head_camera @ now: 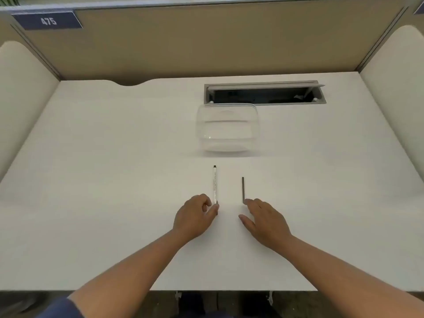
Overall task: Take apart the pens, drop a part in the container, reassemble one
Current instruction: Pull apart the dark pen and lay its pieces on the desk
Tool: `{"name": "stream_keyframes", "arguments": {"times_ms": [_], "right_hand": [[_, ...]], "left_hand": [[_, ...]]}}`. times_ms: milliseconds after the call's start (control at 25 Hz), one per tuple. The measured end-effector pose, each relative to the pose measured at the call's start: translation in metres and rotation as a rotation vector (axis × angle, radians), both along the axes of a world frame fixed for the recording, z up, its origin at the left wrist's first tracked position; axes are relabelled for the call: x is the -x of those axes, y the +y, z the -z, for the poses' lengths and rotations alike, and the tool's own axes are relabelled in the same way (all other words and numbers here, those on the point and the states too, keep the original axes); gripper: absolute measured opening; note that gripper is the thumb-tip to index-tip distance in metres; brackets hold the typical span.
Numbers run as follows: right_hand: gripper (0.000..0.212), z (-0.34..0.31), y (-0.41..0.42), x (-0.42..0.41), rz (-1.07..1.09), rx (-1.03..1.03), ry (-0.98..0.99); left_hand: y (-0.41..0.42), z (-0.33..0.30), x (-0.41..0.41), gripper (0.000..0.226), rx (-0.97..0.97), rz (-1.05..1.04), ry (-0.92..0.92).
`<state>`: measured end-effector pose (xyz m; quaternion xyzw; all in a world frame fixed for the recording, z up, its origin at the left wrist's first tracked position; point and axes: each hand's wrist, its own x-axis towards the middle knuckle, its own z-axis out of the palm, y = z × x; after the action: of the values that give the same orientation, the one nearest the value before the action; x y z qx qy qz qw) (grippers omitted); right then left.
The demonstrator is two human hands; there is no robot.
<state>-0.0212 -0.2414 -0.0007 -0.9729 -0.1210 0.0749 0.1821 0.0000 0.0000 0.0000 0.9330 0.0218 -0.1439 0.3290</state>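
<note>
Spanning white desk (91,157), tan partition (206,42)

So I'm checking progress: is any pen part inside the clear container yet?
No, the clear container looks empty; the white pen and dark pen lie on the desk.

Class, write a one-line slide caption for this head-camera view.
Left hand and right hand each reach a pen, white pen and dark pen, before a clear container.
</note>
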Motion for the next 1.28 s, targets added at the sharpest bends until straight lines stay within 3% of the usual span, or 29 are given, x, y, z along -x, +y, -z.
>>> {"name": "stream_keyframes", "arguments": {"times_ms": [160,320,600,1040,1280], "right_hand": [[0.035,0.001,-0.003,-0.003,0.017,-0.045,0.201],[0.03,-0.001,-0.003,-0.011,0.056,-0.125,0.243],[0.031,0.001,-0.004,-0.016,0.119,-0.154,0.285],[0.015,-0.004,-0.005,-0.024,0.274,-0.34,0.395],[0.015,-0.002,-0.007,-0.024,0.29,-0.368,0.427]], "left_hand": [[-0.007,-0.003,-0.005,0.043,-0.105,-0.072,0.04],[-0.014,-0.01,-0.016,0.044,-0.12,-0.091,0.091],[-0.019,-0.015,-0.03,0.019,-0.144,-0.056,0.142],[-0.009,-0.017,-0.026,0.006,-0.147,0.006,0.124],[-0.01,-0.024,-0.028,0.029,-0.143,-0.071,0.15]]}}
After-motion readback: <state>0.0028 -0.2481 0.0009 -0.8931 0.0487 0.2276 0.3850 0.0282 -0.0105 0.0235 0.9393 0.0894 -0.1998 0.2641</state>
